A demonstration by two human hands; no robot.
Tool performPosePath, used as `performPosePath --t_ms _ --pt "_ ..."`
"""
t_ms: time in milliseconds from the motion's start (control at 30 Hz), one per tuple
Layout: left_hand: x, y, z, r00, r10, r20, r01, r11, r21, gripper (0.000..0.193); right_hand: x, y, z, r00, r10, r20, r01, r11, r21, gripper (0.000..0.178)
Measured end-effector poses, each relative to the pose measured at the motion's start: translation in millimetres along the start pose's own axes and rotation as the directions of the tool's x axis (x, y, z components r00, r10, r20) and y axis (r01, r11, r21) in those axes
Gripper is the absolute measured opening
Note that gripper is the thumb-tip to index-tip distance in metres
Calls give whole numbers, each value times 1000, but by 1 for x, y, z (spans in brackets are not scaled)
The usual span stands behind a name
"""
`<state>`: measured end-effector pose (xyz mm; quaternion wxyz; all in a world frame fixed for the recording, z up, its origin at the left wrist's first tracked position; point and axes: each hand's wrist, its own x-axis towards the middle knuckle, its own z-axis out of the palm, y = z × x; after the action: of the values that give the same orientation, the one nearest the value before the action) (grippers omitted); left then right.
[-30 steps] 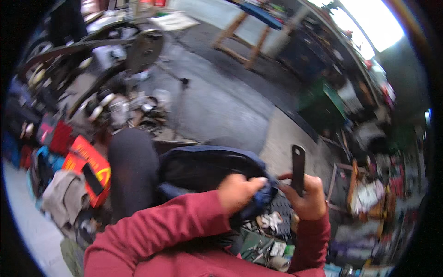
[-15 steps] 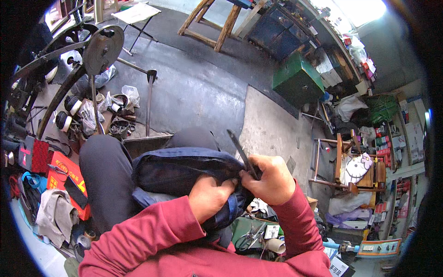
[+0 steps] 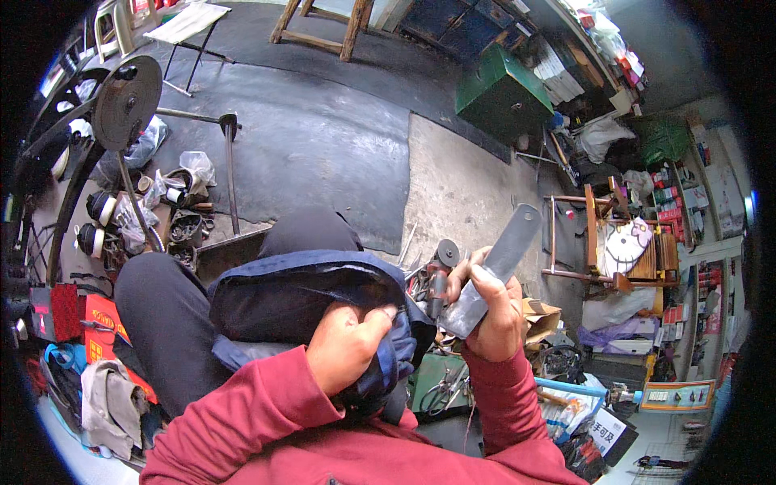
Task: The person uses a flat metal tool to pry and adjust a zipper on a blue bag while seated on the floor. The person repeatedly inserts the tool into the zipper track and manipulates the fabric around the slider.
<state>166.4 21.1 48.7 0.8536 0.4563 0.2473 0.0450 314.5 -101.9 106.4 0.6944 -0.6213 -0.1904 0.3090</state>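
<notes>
Presently, the dark blue bag (image 3: 275,311) is pinched near its right end by the left hand (image 3: 347,343), most of it being spread leftward and beyond that hand. Well apart from it, a flat metal blade (image 3: 509,246) is clasped in the right hand (image 3: 497,323), tilted, to the right of the bag.

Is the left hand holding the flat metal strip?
No, the right hand holds the metal strip, while the left hand grips the dark blue fabric.
</notes>
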Motion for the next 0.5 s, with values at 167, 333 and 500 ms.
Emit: performPosePath --t_ms 167,333,500 --pt "-2 3 3 1000 5 23 -4 999 -45 24 -6 -5 4 997 75 11 -74 996 -52 18" --pt "-5 8 2 993 -100 62 109 981 -159 25 -4 -10 -12 927 324 190 -252 912 -324 34" --pt "-10 11 2 985 -149 83 164 961 -224 26 -4 -5 -20 852 450 268 -265 812 -520 32"
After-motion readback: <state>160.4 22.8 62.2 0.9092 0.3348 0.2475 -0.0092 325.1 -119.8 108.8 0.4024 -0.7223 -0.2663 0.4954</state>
